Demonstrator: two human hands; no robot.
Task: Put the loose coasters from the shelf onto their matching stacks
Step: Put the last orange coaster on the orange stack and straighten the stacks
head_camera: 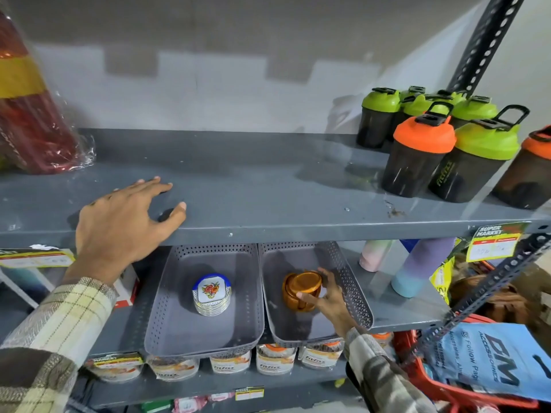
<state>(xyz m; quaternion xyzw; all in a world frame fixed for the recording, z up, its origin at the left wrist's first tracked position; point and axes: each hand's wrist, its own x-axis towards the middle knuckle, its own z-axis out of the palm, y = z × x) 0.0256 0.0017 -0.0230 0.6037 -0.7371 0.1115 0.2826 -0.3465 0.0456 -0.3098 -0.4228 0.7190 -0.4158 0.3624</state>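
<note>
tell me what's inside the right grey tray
One stack of orange coasters, with the right hand gripping it from the near side. The rest of the right grey tray looks bare, though hand and sleeve hide its near right corner.

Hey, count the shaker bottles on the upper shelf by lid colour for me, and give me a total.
Green-lidded shaker bottles: 5
Orange-lidded shaker bottles: 2
Total: 7

The back ones overlap, so another could be hidden behind them.
</note>
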